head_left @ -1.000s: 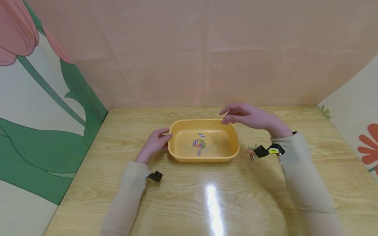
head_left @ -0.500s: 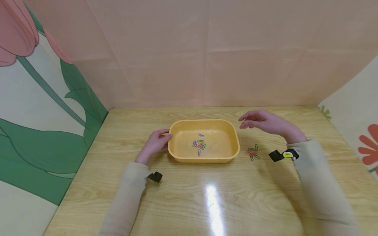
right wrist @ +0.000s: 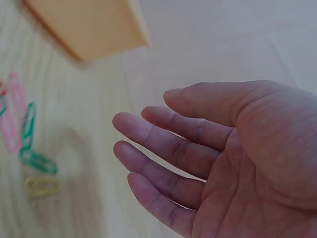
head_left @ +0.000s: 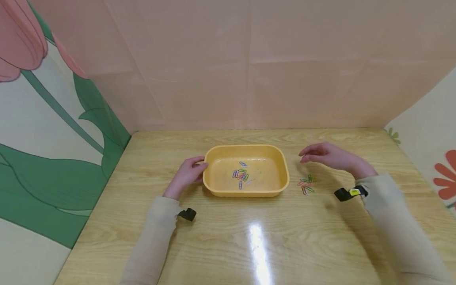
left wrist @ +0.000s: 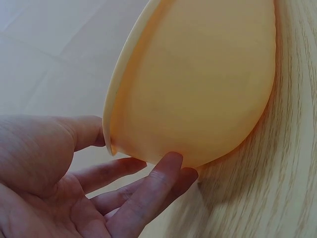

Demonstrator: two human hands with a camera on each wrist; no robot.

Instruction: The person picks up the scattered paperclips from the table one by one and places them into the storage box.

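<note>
A shallow yellow plastic tray (head_left: 246, 194) sits on the wooden table, several coloured paper clips (head_left: 240, 175) lying in its middle. At its left end, my left hand (head_left: 186, 174) holds the tray; in the left wrist view the thumb (left wrist: 91, 133) is at the rim and the fingers (left wrist: 153, 188) are against the outer wall. To the right of the tray lies a loose pile of pink, green and yellow paper clips (head_left: 305, 184). My right hand (head_left: 329, 156) hovers behind and right of that pile, fingers loosely bent, palm bare in the right wrist view.
The wooden table (head_left: 221, 237) runs back to a pink-beige covered wall (head_left: 249, 71). Printed panels with flowers stand at the left (head_left: 60, 158) and right. A black camera mount is strapped on each wrist.
My right hand has moved right and slightly down, from over the tray's back right corner to beside the loose paper clips, which now show fully. My left hand and the tray stay put.
</note>
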